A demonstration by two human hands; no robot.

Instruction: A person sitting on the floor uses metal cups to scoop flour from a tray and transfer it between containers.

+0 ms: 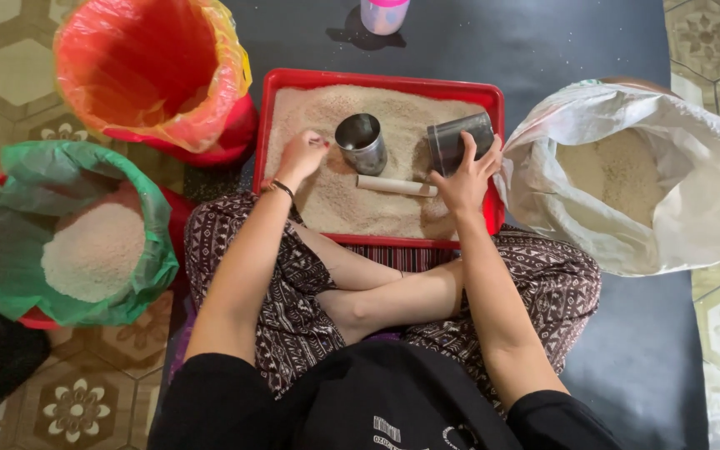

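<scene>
The person sits cross-legged on a dark mat with a red tray [493, 158] of pale rice across the lap, and the work in hand looks like measuring or scooping grain out of it. The right hand [466, 177] grips a steel cup [457, 140] at the right side of the tray, the cup tipped on its side with its mouth turned left; the thumb and fingers wrap around its wall and are curled closed on it, not spread. By my reading this is the scooping or levelling stage. The left hand [302, 156] rests on the grain at the tray's left, its fingers bunched together with the tips down into the rice; whether they pinch a few grains I cannot tell. Between the two hands a second steel cup [362, 142] stands upright and apart from both, and just near of it a short white tube [395, 185] lies flat on the rice, close to the right hand but not clearly touched by it. A white sack [693, 175] of rice stands open to the right of the tray, a green-lined basin [139, 208] heaped with white rice sits to the left, and a bucket lined in orange [156, 71] stands at the far left. Any next move would call for keeping the tipped cup level enough that grain does not spill over the tray's rim.
</scene>
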